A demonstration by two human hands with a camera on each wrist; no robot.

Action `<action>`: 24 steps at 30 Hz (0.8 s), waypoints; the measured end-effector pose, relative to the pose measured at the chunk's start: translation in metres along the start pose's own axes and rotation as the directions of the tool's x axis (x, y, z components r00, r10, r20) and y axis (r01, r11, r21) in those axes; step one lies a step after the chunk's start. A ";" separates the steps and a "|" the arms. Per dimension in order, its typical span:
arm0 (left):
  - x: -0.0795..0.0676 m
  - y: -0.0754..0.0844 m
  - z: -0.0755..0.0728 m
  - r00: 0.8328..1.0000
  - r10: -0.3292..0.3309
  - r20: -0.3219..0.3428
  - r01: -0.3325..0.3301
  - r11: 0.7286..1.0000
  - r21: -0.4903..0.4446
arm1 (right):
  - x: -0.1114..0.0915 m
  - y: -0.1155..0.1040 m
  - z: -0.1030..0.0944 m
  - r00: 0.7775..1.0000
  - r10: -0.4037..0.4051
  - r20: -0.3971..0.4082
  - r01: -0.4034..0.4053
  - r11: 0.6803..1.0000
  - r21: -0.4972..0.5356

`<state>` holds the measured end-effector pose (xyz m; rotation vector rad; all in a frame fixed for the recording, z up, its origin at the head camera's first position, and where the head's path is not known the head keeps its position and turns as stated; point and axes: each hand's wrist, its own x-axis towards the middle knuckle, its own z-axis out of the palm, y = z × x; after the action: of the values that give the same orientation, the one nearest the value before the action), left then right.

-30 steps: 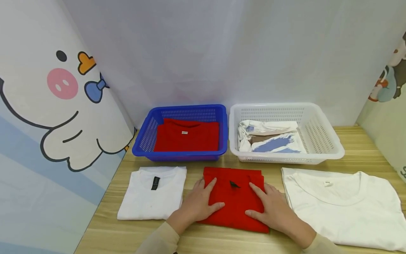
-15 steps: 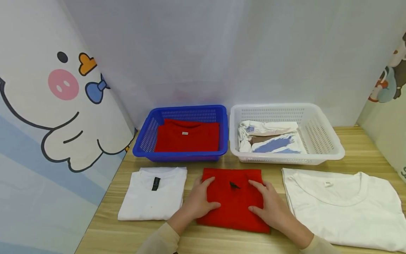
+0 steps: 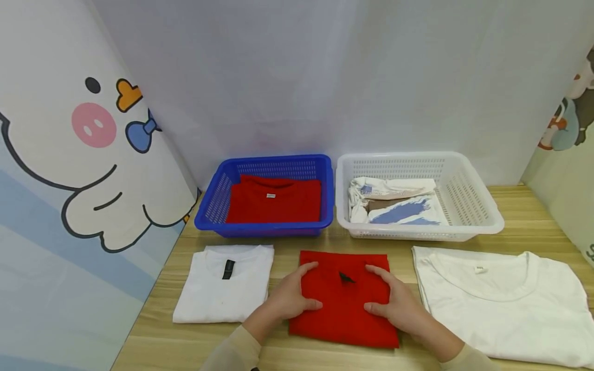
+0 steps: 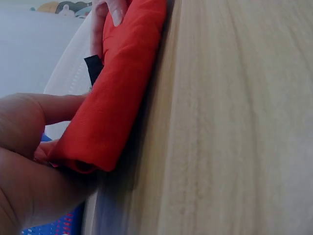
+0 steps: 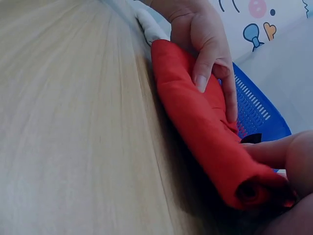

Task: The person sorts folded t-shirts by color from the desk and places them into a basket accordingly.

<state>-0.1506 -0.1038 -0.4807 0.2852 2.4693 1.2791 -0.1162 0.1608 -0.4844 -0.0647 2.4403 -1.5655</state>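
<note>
A folded red T-shirt [image 3: 343,314] with a dark neck label lies between my two hands in the middle of the wooden table. My left hand [image 3: 289,298] grips its left side, thumb on top and the other fingers under the edge, as the left wrist view shows. On the right side my right hand [image 3: 402,304] holds the shirt [image 5: 205,132] in the same way, its thumb over the top. A dark shadow lies under the shirt's near edge in both wrist views, so that edge looks slightly raised off the wood.
Behind stand a blue basket [image 3: 264,225] holding a folded red shirt [image 3: 278,206] and a white basket [image 3: 417,232] with printed white clothes [image 3: 403,203]. Left lies a folded white T-shirt [image 3: 223,299] with a black label; right, a larger white T-shirt [image 3: 510,314].
Both hands have gone from lying flat on the red T-shirt to gripping its sides. The shirt has shifted slightly toward me and to the right.
</note>
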 end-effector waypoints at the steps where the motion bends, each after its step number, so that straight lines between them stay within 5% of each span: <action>1: 0.001 -0.002 -0.001 1.000 0.010 0.006 -0.010 1.000 -0.020 | 0.000 0.000 0.000 1.000 0.008 0.004 -0.008 1.000 0.018; 9: 0.000 -0.005 -0.009 0.995 0.039 0.089 -0.029 0.994 -0.107 | -0.002 0.002 0.001 0.999 0.038 0.038 -0.045 0.976 0.213; 17: -0.013 0.001 -0.018 0.994 0.096 0.054 -0.084 0.979 -0.186 | -0.013 -0.005 -0.007 1.000 0.000 0.020 -0.005 0.963 0.269; 24: -0.028 0.020 -0.033 0.983 0.186 0.012 -0.166 0.902 -0.399 | -0.021 -0.030 -0.020 0.997 -0.070 -0.015 0.072 0.955 0.287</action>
<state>-0.1377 -0.1264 -0.4405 0.4343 2.1138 1.7868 -0.1032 0.1695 -0.4453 -0.0982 2.2078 -1.9370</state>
